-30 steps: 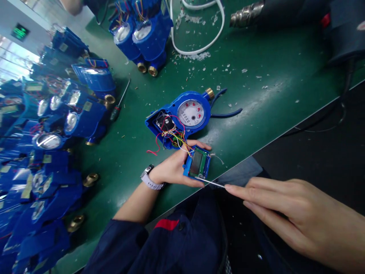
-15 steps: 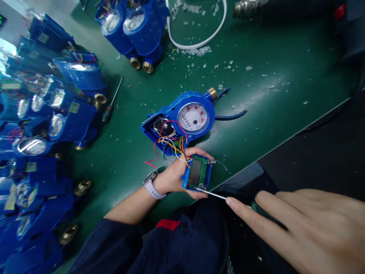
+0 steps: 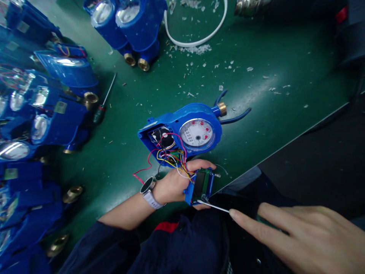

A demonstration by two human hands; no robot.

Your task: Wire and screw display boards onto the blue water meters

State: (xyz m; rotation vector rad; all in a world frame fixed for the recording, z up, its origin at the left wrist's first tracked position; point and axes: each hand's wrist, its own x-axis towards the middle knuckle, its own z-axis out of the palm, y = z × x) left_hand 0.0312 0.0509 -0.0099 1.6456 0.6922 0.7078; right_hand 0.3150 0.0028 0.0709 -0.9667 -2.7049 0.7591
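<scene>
My left hand (image 3: 178,182), with a watch on the wrist, is closed around a small blue cover with a green display board (image 3: 201,186) near the table's front edge. Coloured wires (image 3: 168,156) run from the board into an opened blue water meter (image 3: 185,133) lying on the green mat just beyond. My right hand (image 3: 296,238) grips a green-handled screwdriver (image 3: 216,207), index finger stretched along its thin shaft. The tip touches a lower corner of the board.
Many blue water meters with brass fittings (image 3: 42,114) crowd the left side, and two more (image 3: 128,26) stand at the back. A second screwdriver (image 3: 104,102) lies beside the pile. A white cable loop (image 3: 199,38), white chips and a blue cable tie (image 3: 234,114) lie behind.
The view has shifted, so the meter and my hands sit lower in frame. The board has tilted more edge-on in my left hand. The screwdriver tip stays at its lower corner.
</scene>
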